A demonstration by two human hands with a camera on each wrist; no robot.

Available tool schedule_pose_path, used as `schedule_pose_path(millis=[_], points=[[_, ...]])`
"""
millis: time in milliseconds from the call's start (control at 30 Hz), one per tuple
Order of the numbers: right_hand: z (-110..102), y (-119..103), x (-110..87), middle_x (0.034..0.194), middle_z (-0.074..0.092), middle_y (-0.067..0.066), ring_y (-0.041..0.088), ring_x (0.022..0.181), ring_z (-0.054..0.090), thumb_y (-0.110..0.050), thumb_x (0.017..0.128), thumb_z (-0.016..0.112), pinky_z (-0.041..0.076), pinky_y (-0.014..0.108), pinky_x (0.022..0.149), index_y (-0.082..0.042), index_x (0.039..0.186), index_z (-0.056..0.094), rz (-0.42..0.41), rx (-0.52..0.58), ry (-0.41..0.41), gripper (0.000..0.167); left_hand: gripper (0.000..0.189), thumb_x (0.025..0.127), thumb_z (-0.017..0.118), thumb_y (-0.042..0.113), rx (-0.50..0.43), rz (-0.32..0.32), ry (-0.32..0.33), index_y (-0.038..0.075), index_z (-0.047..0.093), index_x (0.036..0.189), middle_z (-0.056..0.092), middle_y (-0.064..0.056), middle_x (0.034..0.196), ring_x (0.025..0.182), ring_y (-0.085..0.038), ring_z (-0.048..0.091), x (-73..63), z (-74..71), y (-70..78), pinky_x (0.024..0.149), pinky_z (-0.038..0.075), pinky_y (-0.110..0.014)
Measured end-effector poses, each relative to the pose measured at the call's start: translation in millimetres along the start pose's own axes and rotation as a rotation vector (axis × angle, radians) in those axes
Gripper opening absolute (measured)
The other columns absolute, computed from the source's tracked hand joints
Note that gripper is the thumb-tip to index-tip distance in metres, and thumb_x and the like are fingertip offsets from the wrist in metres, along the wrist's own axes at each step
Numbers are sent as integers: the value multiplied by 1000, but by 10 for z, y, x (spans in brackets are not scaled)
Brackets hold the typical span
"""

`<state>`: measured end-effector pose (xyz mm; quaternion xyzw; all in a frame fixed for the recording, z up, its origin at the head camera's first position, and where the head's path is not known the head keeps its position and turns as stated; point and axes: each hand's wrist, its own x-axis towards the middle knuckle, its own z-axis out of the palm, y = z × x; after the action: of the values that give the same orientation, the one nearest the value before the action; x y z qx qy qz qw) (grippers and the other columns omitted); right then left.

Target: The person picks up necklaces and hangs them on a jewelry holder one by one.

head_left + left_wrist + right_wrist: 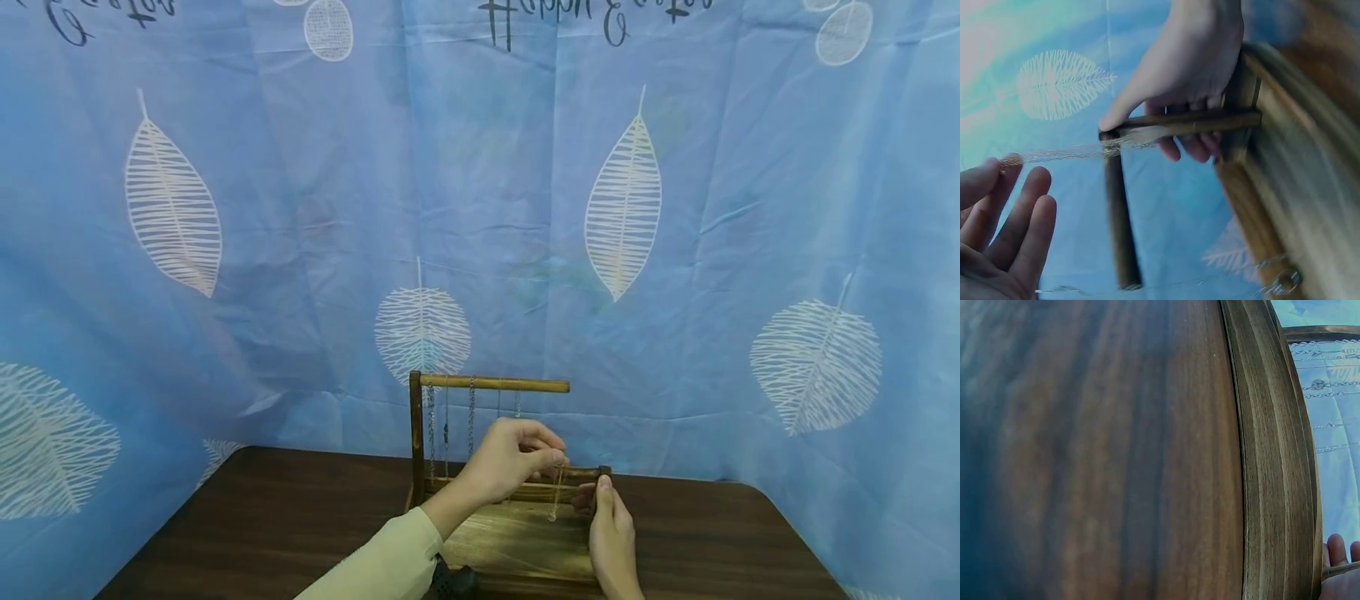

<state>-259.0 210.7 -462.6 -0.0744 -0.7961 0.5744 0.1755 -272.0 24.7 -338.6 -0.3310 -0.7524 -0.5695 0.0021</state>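
My left hand pinches a fine gold chain necklace between thumb and forefinger, in front of a wooden jewellery stand. In the left wrist view, the necklace stretches from the left fingertips to the corner where a bar meets a short post. My right hand grips that post, thumb on its top end and fingers behind. Only a few fingers show at the right wrist view's lower right edge.
Several silver chains hang from the stand's taller upper bar. The stand rests on a dark wooden table. A blue leaf-print cloth hangs behind. A small black object lies near the left forearm.
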Motion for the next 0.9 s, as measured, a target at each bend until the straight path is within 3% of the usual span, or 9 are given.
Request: schedule_pose_path(millis=[133,267,467,600,733,800,900], points=[[-12,-14,5,107,64,15,35,104,59,-62,104,16,48,49,83,1,121,58,2,3,-9,78,10,94,72,14,316,116,-17,13,77,102,74,7,89,76,0,66,-20,-24,104,68,55,-18],[-7,-3,5,107,64,15,35,104,59,-62,104,16,48,49,83,0,121,59,3,5,-8,78,13,94,71,12,611,261,-33,11,75,106,74,5,92,75,6,64,-36,-39,178,68,50,-9],[-4,17,-2,106,65,13,34,102,60,-62,105,14,48,48,81,-1,120,59,5,-11,-8,77,14,97,67,10,810,345,-58,11,72,110,74,3,91,65,7,59,-51,-58,235,64,46,-5],[-5,19,7,105,65,12,31,100,60,-62,105,14,48,45,80,0,121,59,5,-14,-2,77,13,101,63,7,772,321,-93,12,70,111,69,6,80,53,6,50,-35,-59,236,54,43,-9],[-7,11,15,104,66,12,29,94,59,-63,104,14,45,39,74,-1,122,60,24,-17,6,79,15,102,60,7,525,211,-86,13,69,112,66,8,79,57,3,54,-1,-69,205,52,45,-16],[-6,6,15,103,67,12,29,93,58,-63,104,14,43,38,71,-2,122,60,33,-14,7,79,15,101,61,7,399,164,-46,14,69,112,67,8,83,64,1,59,10,-80,191,55,49,-19],[-5,-2,14,103,67,12,30,94,59,-63,104,15,43,37,71,-2,121,61,41,-8,9,79,14,99,64,7,248,144,24,15,69,109,66,7,83,68,-4,63,20,-99,191,56,51,-24]])
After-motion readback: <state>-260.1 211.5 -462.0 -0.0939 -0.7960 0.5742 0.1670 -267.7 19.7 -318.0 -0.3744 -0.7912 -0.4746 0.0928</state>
